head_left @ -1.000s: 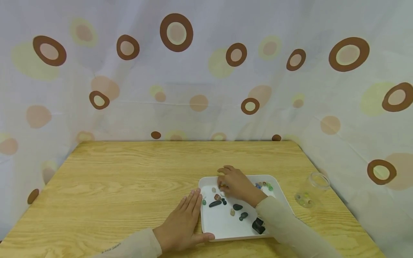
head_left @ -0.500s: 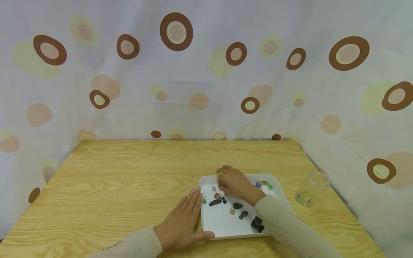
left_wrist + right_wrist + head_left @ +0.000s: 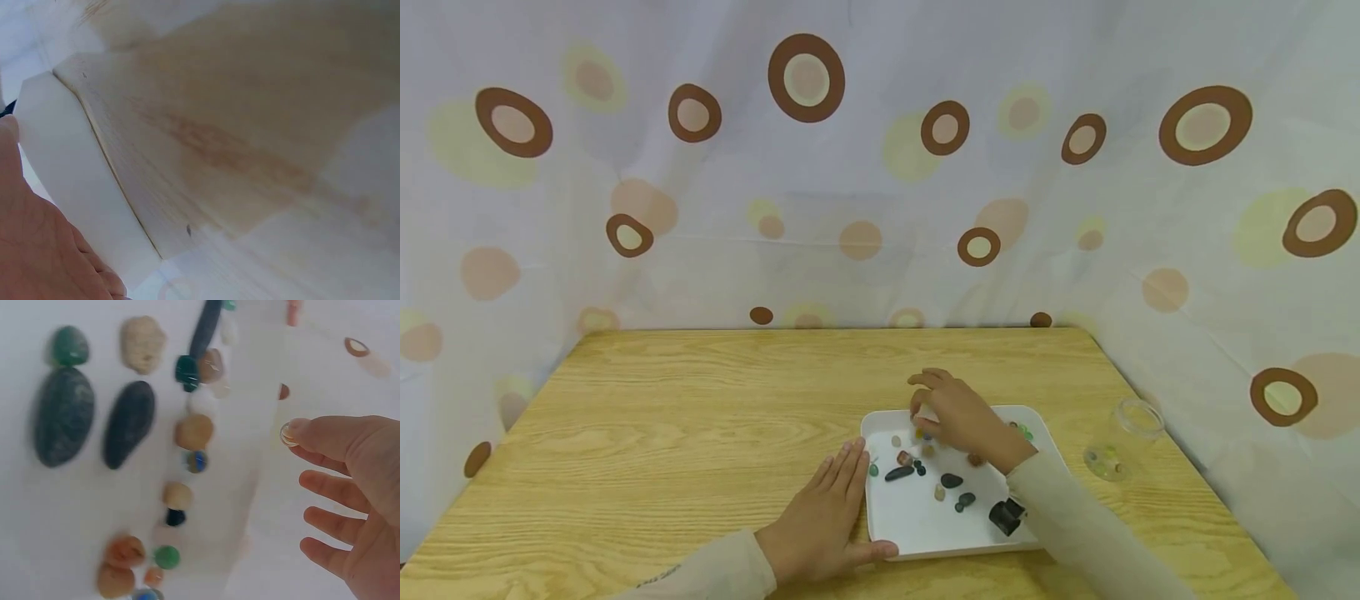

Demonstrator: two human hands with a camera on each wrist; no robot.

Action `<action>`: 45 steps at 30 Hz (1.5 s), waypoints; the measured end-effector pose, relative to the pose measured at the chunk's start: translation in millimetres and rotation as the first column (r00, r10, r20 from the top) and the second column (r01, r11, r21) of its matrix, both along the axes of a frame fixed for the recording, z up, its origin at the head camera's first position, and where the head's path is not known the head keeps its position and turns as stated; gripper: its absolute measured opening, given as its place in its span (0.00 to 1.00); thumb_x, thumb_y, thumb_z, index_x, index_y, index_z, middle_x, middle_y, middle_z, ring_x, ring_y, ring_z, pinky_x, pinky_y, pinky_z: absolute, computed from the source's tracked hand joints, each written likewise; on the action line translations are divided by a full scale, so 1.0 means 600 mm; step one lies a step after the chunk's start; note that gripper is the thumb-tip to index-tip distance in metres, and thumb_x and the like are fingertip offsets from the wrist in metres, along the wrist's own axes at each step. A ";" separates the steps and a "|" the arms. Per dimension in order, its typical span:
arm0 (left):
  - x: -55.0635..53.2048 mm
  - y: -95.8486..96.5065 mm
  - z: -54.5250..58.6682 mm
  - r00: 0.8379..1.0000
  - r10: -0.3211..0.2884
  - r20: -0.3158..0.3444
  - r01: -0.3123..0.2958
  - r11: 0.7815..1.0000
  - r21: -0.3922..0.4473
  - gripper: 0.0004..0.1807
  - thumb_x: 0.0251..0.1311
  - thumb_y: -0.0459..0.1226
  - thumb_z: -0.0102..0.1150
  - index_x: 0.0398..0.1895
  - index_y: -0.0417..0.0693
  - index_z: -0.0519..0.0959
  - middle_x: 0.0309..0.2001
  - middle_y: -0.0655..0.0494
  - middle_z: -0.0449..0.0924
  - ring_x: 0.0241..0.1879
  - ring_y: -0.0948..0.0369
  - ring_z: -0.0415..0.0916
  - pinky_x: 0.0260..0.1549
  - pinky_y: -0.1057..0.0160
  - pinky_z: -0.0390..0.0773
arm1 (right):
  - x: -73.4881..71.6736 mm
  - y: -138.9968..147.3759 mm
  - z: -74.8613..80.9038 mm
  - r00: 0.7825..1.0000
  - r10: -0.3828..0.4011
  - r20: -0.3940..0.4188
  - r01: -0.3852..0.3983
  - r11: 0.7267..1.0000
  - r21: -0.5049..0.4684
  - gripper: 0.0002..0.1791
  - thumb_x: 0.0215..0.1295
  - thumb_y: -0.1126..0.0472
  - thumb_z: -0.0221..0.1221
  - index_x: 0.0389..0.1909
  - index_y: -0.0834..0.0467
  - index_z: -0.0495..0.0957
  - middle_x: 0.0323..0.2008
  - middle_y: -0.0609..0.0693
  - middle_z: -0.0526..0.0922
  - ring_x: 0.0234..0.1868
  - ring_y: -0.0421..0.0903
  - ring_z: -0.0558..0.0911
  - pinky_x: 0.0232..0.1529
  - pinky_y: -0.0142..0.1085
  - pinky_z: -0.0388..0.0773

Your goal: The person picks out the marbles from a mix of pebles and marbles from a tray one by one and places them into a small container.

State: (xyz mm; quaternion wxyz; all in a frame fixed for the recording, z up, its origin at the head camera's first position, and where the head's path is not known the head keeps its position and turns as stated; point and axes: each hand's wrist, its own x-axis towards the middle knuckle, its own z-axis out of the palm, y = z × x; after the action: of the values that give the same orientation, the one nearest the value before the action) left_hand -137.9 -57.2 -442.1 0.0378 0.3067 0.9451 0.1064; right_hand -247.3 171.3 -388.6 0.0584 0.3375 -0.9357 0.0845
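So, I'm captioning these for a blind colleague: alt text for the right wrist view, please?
A right hand pinches a small clear piece between thumb and finger. Dark, tan and green stones lie scattered on a white tray.

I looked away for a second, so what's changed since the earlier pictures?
The right hand has lifted and shifted a little to the right over the tray. It now pinches a small clear piece; whether it already held that earlier can't be told. The left hand stays against the tray's left edge, and the clear jar stands where it was.
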 end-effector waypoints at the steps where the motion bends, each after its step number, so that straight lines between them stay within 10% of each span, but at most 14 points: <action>1: 0.000 0.000 -0.001 1.000 0.001 -0.001 -0.001 1.000 -0.001 0.60 0.55 0.75 0.32 0.74 0.34 0.46 0.76 0.40 0.37 0.75 0.48 0.37 0.70 0.48 0.50 | 0.000 0.004 0.005 1.000 -0.002 -0.013 0.001 1.000 -0.011 0.03 0.60 0.58 0.66 0.32 0.52 0.83 0.61 0.55 0.74 0.66 0.60 0.66 0.57 0.57 0.70; 21: 0.003 -0.004 -0.001 1.000 -0.007 -0.019 0.007 1.000 0.018 0.60 0.57 0.74 0.33 0.74 0.32 0.46 0.75 0.38 0.37 0.75 0.46 0.37 0.70 0.47 0.50 | 0.039 0.185 0.054 0.973 -0.179 -0.145 0.133 0.951 -0.280 0.03 0.58 0.65 0.66 0.32 0.56 0.82 0.59 0.64 0.72 0.62 0.66 0.66 0.55 0.62 0.66; 45: 0.002 -0.003 0.002 1.000 -0.007 -0.021 0.007 1.000 0.010 0.60 0.56 0.75 0.29 0.74 0.33 0.46 0.76 0.38 0.37 0.75 0.47 0.37 0.70 0.48 0.50 | 0.098 0.379 0.040 0.831 -0.555 -0.040 0.520 0.800 -0.299 0.15 0.69 0.59 0.56 0.42 0.69 0.79 0.57 0.76 0.68 0.53 0.78 0.66 0.44 0.70 0.63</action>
State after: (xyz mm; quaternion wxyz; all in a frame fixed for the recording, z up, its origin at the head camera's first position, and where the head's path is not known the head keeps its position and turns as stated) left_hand -136.9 -59.3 -441.0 0.0266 0.3112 0.9438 0.1078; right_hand -188.4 398.5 -364.9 0.1850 0.0507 -0.9661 0.1726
